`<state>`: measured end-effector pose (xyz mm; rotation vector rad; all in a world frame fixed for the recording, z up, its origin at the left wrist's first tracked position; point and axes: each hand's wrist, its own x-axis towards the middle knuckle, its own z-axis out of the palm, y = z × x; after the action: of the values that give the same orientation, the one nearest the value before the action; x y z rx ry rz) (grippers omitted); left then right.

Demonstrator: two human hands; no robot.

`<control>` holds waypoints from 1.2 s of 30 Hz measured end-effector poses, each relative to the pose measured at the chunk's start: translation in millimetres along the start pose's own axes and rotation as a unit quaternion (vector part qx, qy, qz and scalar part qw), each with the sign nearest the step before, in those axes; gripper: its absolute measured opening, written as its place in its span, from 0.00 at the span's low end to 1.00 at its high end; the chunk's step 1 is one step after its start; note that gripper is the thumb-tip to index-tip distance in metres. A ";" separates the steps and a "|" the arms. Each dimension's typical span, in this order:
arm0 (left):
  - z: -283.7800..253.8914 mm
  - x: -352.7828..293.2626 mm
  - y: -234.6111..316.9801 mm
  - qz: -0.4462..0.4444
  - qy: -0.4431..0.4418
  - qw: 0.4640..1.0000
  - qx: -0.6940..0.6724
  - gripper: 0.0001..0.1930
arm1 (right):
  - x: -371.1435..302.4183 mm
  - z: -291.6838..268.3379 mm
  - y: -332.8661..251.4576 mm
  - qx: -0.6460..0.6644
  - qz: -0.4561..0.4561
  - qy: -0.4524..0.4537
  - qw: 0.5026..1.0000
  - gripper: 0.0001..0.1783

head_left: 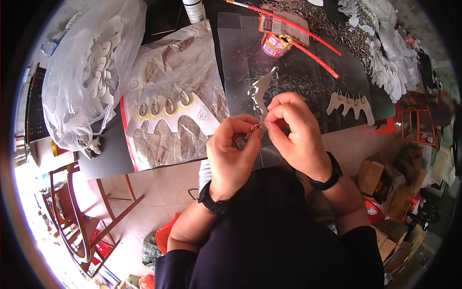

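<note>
From my remote view, I see left hand (233, 151) and right hand (301, 130) pinching a thin, pale, scallop-edged strip (263, 89) with shiny metal rings (252, 91) above the worktop (108, 149); its long axis rises steeply, pointed free end leaning rightward.

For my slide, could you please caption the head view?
Left hand and right hand hold a pale piece fitted with metal rings.
</note>
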<state>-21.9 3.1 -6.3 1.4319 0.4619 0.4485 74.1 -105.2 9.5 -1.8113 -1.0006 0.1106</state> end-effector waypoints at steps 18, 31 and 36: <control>-5.8 -3.7 -0.8 -0.010 -0.035 0.999 0.004 0.05 | 9.8 -10.5 -15.1 -0.074 0.027 -0.042 0.996 0.18; -31.5 26.1 18.8 -0.072 -0.130 0.982 -0.117 0.12 | 13.3 -16.2 -4.8 -0.051 -0.004 -0.130 0.990 0.07; -33.2 31.3 25.7 0.291 0.054 0.899 0.323 0.16 | 10.5 -10.4 -7.7 0.015 0.052 -0.073 0.996 0.05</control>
<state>-14.8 50.2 15.5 2.2138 0.2641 0.9166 81.6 -104.7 24.4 -1.8489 -1.0012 0.3239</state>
